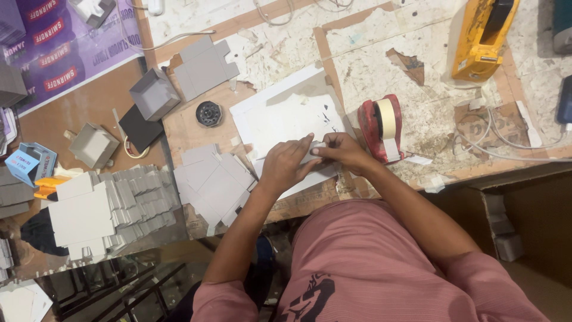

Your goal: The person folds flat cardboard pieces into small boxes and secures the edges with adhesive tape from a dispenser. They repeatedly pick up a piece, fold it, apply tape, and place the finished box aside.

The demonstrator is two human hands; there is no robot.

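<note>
White sheet: lies flat on the tabletop just left of the red tape dispenser, its near edge under both hands.
Left hand: laid palm-down on the sheet's near edge, fingers together and stretched toward the dispenser.
Right hand: between the left hand and the dispenser, fingertips pinched on a small pale strip at the sheet's edge; whether that strip is tape I cannot tell.
Tabletop: worn and scuffed, brown tape lines and torn paper scraps behind the dispenser.
Grey card cut-outs: flat pieces piled well left of the dispenser, beside the left forearm.
Stack of folded blanks: farther left again.
Small grey boxes: made up, far left of the dispenser.
Yellow tool: behind the dispenser, to its right.
Purple poster: far left corner.
</note>
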